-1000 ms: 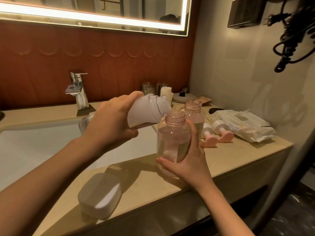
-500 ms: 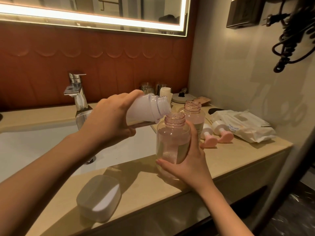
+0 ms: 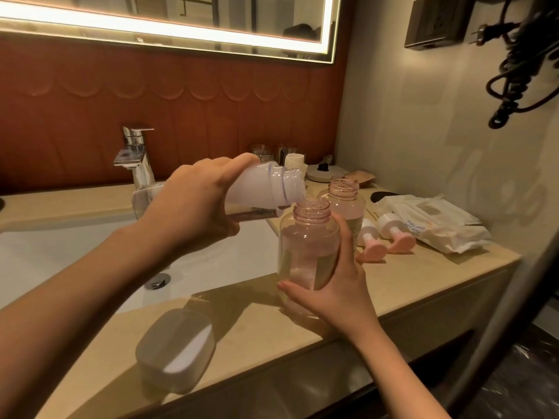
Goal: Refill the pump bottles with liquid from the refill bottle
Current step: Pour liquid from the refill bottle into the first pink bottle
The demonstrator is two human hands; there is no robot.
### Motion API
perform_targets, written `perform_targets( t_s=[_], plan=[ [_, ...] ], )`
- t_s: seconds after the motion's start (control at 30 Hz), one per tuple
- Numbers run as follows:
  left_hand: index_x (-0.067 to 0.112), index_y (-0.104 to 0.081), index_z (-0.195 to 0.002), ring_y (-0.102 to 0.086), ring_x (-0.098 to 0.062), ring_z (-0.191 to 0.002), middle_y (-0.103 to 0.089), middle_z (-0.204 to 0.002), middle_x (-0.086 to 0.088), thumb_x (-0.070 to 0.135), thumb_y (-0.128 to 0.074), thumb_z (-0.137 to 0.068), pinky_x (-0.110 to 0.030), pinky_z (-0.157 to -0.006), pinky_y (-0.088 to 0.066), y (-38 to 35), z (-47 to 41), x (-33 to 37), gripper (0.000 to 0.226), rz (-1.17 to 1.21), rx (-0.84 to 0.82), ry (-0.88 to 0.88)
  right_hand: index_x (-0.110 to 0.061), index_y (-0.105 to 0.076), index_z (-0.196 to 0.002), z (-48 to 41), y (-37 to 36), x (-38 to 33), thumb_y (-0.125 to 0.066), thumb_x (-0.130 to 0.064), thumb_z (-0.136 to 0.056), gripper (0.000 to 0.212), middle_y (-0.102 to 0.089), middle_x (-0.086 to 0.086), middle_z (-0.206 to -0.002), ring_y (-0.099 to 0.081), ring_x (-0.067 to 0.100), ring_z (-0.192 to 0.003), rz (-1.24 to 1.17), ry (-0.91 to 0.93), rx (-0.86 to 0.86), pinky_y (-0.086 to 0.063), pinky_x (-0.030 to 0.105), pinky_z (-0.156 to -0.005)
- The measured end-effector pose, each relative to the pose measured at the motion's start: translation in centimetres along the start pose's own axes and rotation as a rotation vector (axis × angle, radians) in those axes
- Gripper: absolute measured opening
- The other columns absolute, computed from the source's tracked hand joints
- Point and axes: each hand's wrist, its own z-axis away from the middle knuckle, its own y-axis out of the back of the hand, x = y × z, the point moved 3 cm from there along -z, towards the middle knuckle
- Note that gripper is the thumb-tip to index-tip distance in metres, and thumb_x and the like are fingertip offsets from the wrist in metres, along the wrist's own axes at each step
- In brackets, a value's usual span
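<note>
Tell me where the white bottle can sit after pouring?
Bare counter lies between the soap box and the held pump bottle, and along the front edge before the pump heads. The back corner by the wipes packet is crowded.

The left hand [image 3: 196, 210] and right hand [image 3: 341, 288] are bare, as are the forearms [image 3: 90, 282] up to the frame's edge; nails are short (seen on the right thumb).

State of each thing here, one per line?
near pump bottle: open, upright, partly filled, held by right hand.
refill bottle: uncapped, tilted, mouth over near pump bottle, gripped by left hand.
far pump bottle: open, upright.
pump heads: off, lying on counter.
soap box: closed.
</note>
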Motion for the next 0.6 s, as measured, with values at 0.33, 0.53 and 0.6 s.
perform_targets(
  t_s=[0.33,0.53,0.6],
  plan=[
    [0.022,-0.043,-0.129,-0.056,-0.031,-0.097,-0.062,-0.11,-0.008,0.013,-0.083,-0.058,-0.048,-0.082,-0.051,-0.02,-0.19,-0.15,0.082,-0.028,0.02,-0.018,-0.064,0.009,-0.13,-0.03,-0.1,0.19,-0.077,-0.058,-0.055,0.115,-0.019,-0.013,-0.151,-0.024,0.004,-0.131,-0.006,0.011,0.002,-0.024,0.017,-0.096],
    [0.021,-0.044,-0.13,-0.056,-0.029,-0.096,-0.062,-0.109,-0.006,0.013,-0.083,-0.058,-0.047,-0.08,-0.05,0.15,-0.28,-0.09,0.083,-0.046,0.02,-0.029,-0.061,0.005,-0.13,0.02,0.09,0.03,-0.083,-0.048,-0.058,0.114,-0.023,-0.021,-0.144,-0.025,-0.002,-0.125,-0.014,0.002,-0.01,-0.021,0.005,-0.091],
    [0.022,-0.043,-0.13,-0.056,-0.029,-0.096,-0.062,-0.109,-0.007,0.013,-0.083,-0.057,-0.047,-0.08,-0.05,0.16,-0.31,-0.14,0.083,-0.053,0.018,-0.031,-0.059,0.003,-0.131,0.03,0.14,-0.02,-0.083,-0.047,-0.059,0.112,-0.022,-0.022,-0.141,-0.024,-0.003,-0.123,-0.016,-0.003,-0.011,-0.017,-0.002,-0.086]
  ],
)
